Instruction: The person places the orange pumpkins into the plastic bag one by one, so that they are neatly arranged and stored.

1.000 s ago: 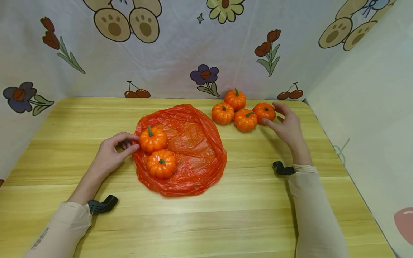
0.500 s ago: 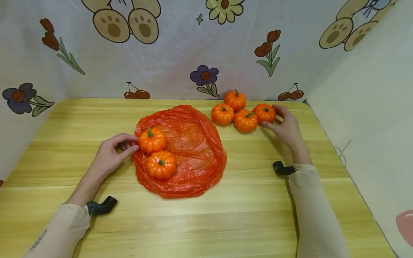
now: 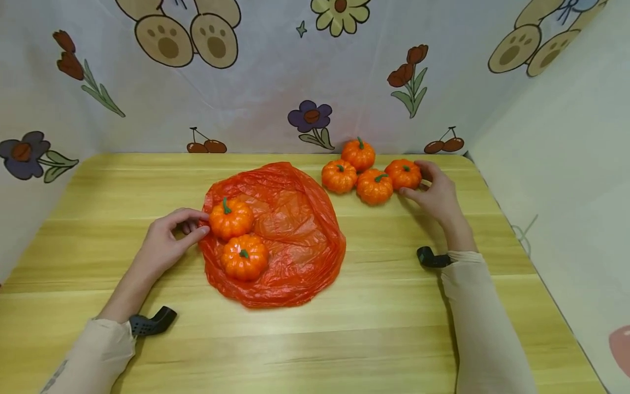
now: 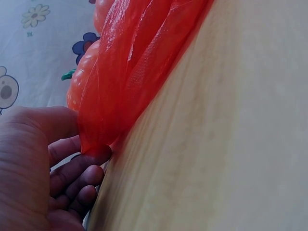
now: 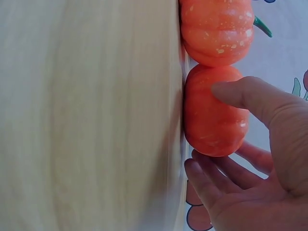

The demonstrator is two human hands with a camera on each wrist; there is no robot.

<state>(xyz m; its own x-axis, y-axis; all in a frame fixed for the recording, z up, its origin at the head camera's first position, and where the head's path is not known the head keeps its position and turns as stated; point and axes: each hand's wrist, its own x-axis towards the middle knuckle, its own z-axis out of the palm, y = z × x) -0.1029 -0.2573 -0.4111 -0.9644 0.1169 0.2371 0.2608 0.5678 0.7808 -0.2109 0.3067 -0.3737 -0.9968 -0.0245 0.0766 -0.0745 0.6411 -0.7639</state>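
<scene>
A crumpled red plastic bag [image 3: 295,262] lies spread on the table, bearing two small orange pumpkins, one farther back [image 3: 231,219] and one nearer [image 3: 245,257]. My left hand [image 3: 167,241] holds the bag's left edge between thumb and fingers, beside the farther pumpkin. In the left wrist view the bag's red film [image 4: 120,91] hangs over the fingertips. At the back right, my right hand [image 3: 438,194] grips the rightmost pumpkin [image 3: 403,174] of a group. The right wrist view has the thumb across this pumpkin [image 5: 211,120] and the fingers curled under its other side.
Next to the gripped pumpkin stand a front pumpkin [image 3: 375,189], a left one [image 3: 339,178] and a back one [image 3: 358,155]. The wooden table [image 3: 334,350] ends at a cartoon-printed cloth [image 3: 266,82] behind and a pale wall [image 3: 556,180] at right.
My right thumb has drawn closer to the rightmost pumpkin. The left hand stays at the bag's edge, and the head view has shifted slightly.
</scene>
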